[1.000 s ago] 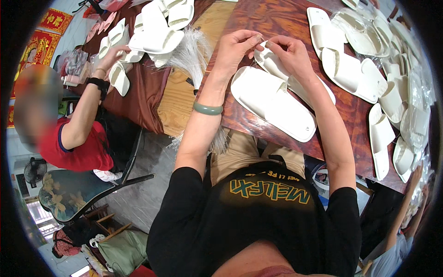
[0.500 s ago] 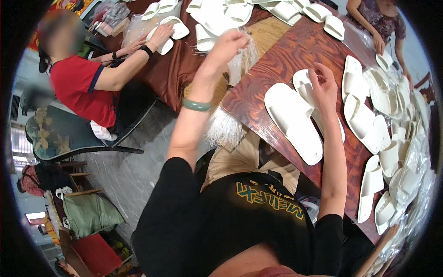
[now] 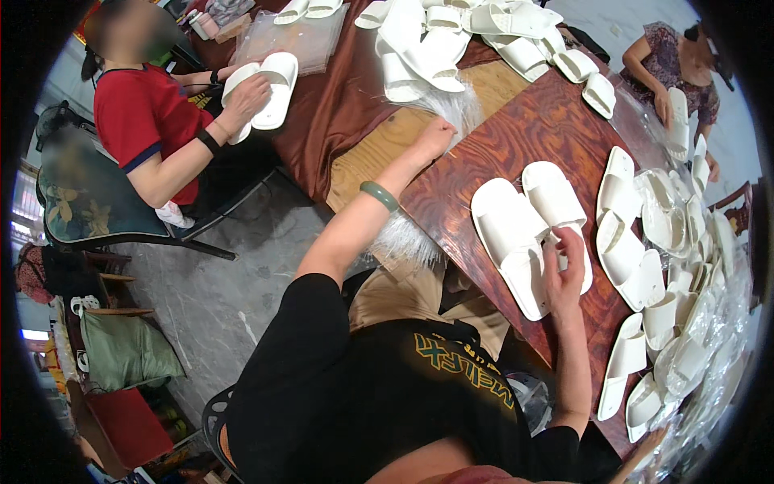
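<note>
A pair of white slippers lies side by side on the dark wood-grain board in front of me: the left slipper [image 3: 508, 234] and the right slipper [image 3: 556, 198]. My right hand [image 3: 567, 262] is at the strap of the right slipper, with bent fingers closed on its inner edge. My left hand [image 3: 435, 139] reaches forward, fingers curled, beside a bundle of thin clear plastic strands [image 3: 459, 105]. Whatever those fingers may hold is too small to see. More of the strands [image 3: 403, 238] hang below the board's left edge.
White slippers [image 3: 423, 48] are heaped at the far side, and more slippers [image 3: 625, 266] line the right, beside clear plastic bags [image 3: 709, 355]. A person in red [image 3: 153, 121] handles a slipper pair at left. Another person [image 3: 669, 64] holds a slipper at far right.
My left hand has lowered to the strands' near edge. My right hand has come down onto the right slipper's strap. The person in red has pulled a slipper pair closer. The view has shifted.
</note>
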A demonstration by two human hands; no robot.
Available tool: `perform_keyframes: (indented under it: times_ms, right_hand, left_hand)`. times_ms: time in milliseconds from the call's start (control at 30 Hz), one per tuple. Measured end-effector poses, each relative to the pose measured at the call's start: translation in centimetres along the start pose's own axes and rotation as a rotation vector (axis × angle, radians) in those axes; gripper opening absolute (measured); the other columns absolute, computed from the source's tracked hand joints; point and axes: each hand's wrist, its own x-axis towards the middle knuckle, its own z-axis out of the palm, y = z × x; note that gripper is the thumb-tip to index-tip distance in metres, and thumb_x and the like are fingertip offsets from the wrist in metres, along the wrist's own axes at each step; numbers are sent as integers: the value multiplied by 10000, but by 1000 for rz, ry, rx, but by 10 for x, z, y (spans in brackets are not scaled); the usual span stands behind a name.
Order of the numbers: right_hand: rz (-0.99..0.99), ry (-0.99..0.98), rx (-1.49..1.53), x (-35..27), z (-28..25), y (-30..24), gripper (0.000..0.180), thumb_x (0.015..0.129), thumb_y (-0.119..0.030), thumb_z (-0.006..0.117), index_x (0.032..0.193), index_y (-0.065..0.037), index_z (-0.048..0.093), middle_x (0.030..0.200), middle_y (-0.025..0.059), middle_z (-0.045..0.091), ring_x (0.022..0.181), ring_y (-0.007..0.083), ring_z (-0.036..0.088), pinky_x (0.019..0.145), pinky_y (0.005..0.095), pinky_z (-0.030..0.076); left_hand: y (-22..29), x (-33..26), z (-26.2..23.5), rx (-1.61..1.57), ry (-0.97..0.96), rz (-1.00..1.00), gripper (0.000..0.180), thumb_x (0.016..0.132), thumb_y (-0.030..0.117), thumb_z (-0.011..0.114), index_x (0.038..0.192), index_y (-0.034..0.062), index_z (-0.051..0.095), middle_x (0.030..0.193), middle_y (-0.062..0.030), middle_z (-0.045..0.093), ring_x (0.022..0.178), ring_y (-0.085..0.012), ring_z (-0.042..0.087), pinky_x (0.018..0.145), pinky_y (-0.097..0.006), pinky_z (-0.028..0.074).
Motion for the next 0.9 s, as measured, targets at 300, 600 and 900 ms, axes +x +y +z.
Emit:
perform_keyframes:
  times_ms: [300, 600, 900]
  right_hand:
    - [50, -155, 77, 7, -1, -1, 590, 733, -62, 654, 1256, -3, 387, 1189, 148, 425, 1087, 246, 451, 953, 346, 362]
    - [206, -62, 223, 3, -8, 55, 788, 772, 14, 593, 1377, -73, 96, 1366, 194, 271, 1244, 290, 350, 1031, 407, 310]
    - [-305, -512, 466, 98, 126, 31, 616, 845, -89, 549, 1360, -7, 222, 1328, 204, 379, 1201, 275, 420, 1016, 384, 332]
  left_hand:
    - [11, 17, -11, -92, -299, 143, 148, 865, 130, 548, 891, 6, 626, 840, -34, 623, 796, -105, 544, 717, -250, 451]
    - [121, -98, -35, -485, -289, 134, 103, 936, 157, 427, 920, 72, 483, 845, -32, 547, 714, -116, 552, 602, -279, 493]
    - [51, -177, -23, -604, 166, 321, 98, 935, 130, 398, 953, 38, 424, 613, -43, 519, 504, -123, 504, 477, -272, 402]
